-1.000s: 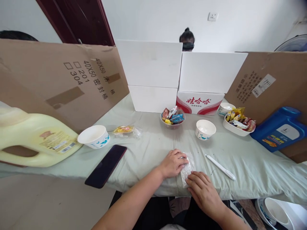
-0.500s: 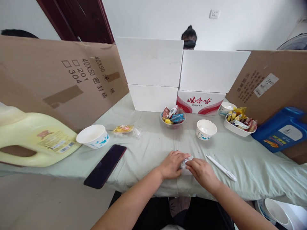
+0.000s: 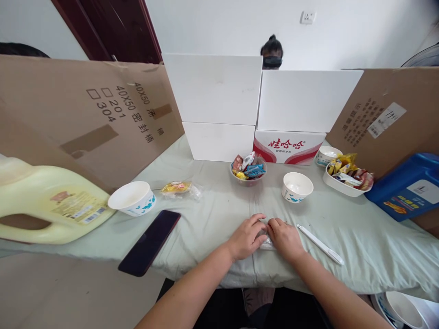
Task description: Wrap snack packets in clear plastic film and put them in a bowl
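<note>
Near the front edge of the table, my left hand and my right hand meet over a small piece of clear crinkled plastic. Fingers of both hands are bent and closed on it from either side, covering most of it, so its exact kind cannot be made out. To the right of my right hand lies a white slim pen-like stick. Beyond my hands stand a clear bowl of wrapped snacks and a white paper bowl with a blue pattern.
On the left are a dark phone, a paper bowl, a yellow wrapped snack and a pale yellow jug. A snack tray and a blue bottle stand right. White boxes and cardboard panels enclose the table; a person sits behind.
My right hand has turned and flattened over the plastic, its fingers now nearer the left fingertips. The plastic sits slightly lower between the hands. The camera view has shifted a little.
</note>
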A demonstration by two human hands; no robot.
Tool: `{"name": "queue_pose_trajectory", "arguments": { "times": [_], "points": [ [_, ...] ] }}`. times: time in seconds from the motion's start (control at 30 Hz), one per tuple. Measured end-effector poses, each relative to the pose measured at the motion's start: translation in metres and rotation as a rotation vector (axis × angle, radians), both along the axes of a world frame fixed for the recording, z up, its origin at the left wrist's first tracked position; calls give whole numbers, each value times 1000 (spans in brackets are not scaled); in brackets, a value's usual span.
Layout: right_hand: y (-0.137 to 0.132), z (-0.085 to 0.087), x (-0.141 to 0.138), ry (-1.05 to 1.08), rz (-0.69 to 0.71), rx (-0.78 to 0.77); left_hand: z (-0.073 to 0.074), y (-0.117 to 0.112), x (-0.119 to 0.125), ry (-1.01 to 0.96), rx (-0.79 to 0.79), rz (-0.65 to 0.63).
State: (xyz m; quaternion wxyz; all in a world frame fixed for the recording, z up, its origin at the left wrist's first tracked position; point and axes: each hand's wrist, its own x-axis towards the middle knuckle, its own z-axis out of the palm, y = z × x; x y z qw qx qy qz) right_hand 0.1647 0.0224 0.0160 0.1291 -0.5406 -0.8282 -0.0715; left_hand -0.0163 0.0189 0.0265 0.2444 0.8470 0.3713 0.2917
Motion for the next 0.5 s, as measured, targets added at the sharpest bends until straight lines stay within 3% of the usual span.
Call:
{"name": "queue_pose_trajectory", "arguments": {
  "times": [0.13, 0.33, 0.4, 0.5],
  "points": [
    [-1, 2, -1, -34, -54, 32, -3, 0, 7, 99, 58, 135],
    [1, 14, 20, -36, -191, 98, -2, 1, 8, 117, 111, 124],
    [-3, 17, 26, 10, -125, 123, -3, 0, 7, 102, 115, 120],
    [-15, 12, 28, 75, 95, 113, -8, 0, 6, 71, 128, 123]
  ]
}}
